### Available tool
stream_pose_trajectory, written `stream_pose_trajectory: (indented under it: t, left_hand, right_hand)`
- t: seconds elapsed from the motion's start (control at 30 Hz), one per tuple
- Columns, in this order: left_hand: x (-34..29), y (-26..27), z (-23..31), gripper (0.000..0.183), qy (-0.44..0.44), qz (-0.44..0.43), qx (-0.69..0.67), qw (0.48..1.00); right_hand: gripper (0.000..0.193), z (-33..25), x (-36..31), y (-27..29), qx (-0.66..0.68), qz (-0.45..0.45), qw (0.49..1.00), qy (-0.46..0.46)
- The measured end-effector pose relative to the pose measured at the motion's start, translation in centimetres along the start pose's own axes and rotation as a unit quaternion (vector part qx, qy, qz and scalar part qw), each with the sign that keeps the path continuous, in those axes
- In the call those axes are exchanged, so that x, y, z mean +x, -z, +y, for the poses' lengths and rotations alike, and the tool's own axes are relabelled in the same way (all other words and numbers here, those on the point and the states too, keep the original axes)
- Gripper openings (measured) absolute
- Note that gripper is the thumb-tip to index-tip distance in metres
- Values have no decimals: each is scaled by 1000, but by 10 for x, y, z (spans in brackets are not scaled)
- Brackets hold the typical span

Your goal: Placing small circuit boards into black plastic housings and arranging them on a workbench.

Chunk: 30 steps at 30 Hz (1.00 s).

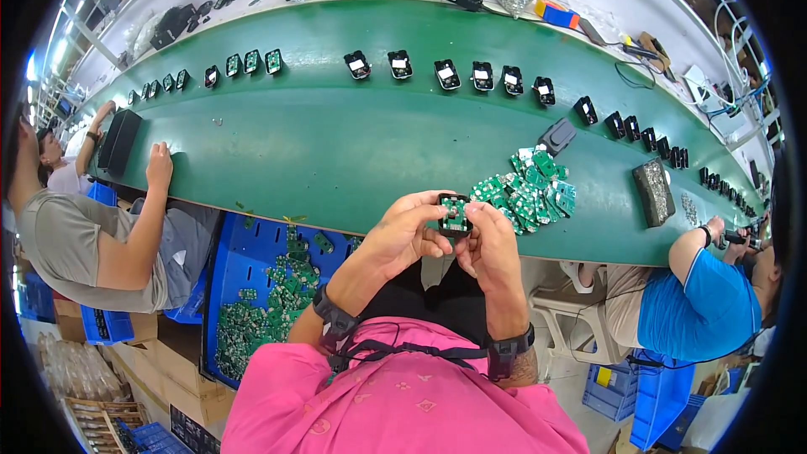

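Note:
Between both hands, just over the bench's near edge, is a small black plastic housing [455, 225] with a green circuit board [455, 212] seated in it. My left hand [409, 231] grips its left side, thumb at the board's edge. My right hand [493, 240] closes on the right side, its thumb by the upper right corner. The fingers beneath are partly hidden. Right beside my right hand lies a loose pile of green circuit boards [530, 193]. A dark grey case [557, 136] rests at the pile's far edge.
Black housings with white parts [446, 74] line the green bench [336, 143]; others at left hold boards [252, 61]. A blue bin of boards [269, 303] stands left of me. A metal-filled tray [653, 193] sits right. Co-workers sit on both sides [139, 235].

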<state>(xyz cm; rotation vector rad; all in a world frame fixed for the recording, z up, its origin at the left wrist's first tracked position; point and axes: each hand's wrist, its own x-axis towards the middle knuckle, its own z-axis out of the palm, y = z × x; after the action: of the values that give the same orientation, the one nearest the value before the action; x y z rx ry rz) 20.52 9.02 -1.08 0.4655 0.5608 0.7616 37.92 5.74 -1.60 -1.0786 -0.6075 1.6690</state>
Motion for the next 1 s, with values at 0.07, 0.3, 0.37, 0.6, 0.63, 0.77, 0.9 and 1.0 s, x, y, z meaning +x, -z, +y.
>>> stream_pose_trajectory:
  t: [0.07,0.3,0.37,0.6,0.63,0.77,0.9,1.0]
  left_hand:
    - [-1,1,4,42,6,7,5,1000]
    - [-10,-7,26,57,-59,3,189,980]
    - [-7,-6,27,59,-64,-10,225,972]
    - [-5,18,19,57,-182,65,370,909]
    - [-17,22,30,60,-152,66,323,932]
    - [-7,40,25,63,-116,39,299,946]
    - [4,77,30,69,-236,96,425,869]
    - [17,58,48,59,-204,150,502,827]
  right_hand:
    - [27,-1,3,-2,5,0,1000,-5]
    - [45,-8,12,-12,-112,-51,992,31]
    - [52,-11,12,-13,-152,-47,986,51]
    - [59,24,35,-33,-236,-42,946,218]
    - [56,22,35,-44,-146,-84,980,106]
    - [54,37,46,-38,-297,-5,930,217]
    - [62,55,62,-52,-361,-32,864,349]
    - [66,12,69,-51,-334,-147,880,305]
